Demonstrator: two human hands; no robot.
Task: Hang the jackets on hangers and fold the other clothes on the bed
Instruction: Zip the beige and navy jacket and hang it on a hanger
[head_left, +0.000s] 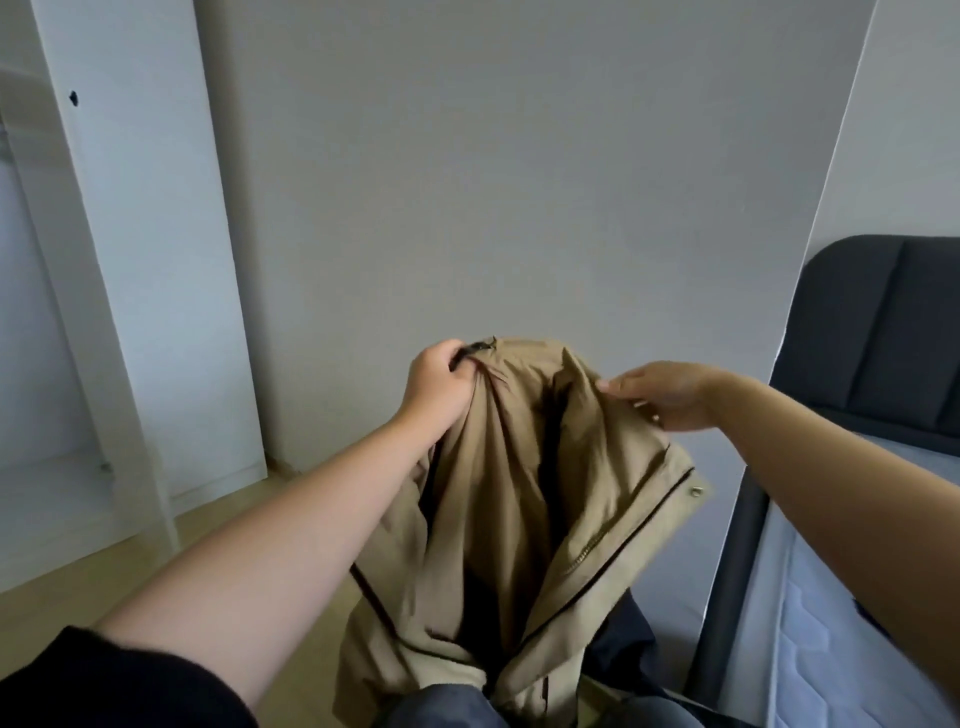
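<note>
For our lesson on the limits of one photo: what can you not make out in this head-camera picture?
- Hanger: only a dark piece shows in the left hand; the tan jacket covers the rest.
- Wardrobe interior: cut off by the left edge.
- Bed surface: mostly beyond the right edge, so other clothes are unseen.
- Right hand grip: fingertips hidden behind the collar.

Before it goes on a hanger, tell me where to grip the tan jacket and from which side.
Grip the tan jacket at its top edge, one shoulder per hand, coming from above and outside. The left hand already bunches the collar end by a dark tab; the right hand pinches the other shoulder. The front hangs open, zipper apart, so the neck opening is likely free for a hanger.
</note>
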